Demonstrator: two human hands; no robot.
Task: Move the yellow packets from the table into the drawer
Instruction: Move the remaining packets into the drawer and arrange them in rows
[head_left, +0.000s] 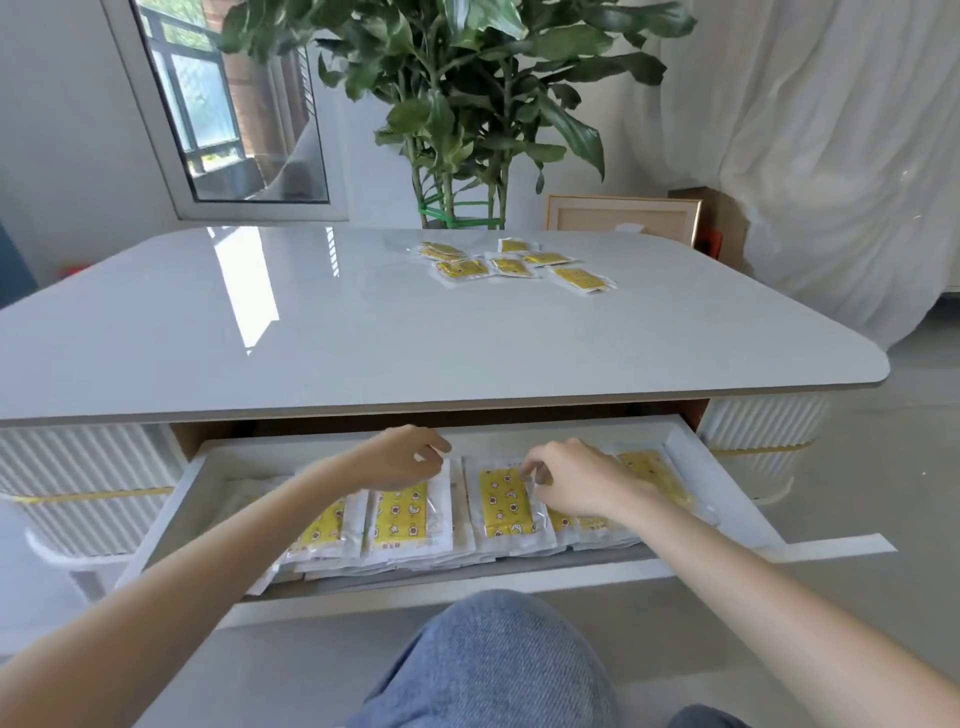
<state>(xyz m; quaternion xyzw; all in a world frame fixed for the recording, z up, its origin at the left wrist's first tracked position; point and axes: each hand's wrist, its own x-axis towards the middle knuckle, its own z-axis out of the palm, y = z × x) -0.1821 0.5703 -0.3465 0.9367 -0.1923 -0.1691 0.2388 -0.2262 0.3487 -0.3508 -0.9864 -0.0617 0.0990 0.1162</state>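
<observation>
Yellow packets (652, 470) meet both hands inside the open drawer (179, 499). The left hand (405, 457) seems to pinch the far edge of the left packet (400, 519), though blur leaves that unsure. The right hand (576, 483) pinches the right edge of the middle packet (501, 501). Each should be laid flat and square to its row, so nothing catches the tabletop. Overlapping rows already fill the drawer. Loose packets (514, 265) lie far right on the table (260, 338).
</observation>
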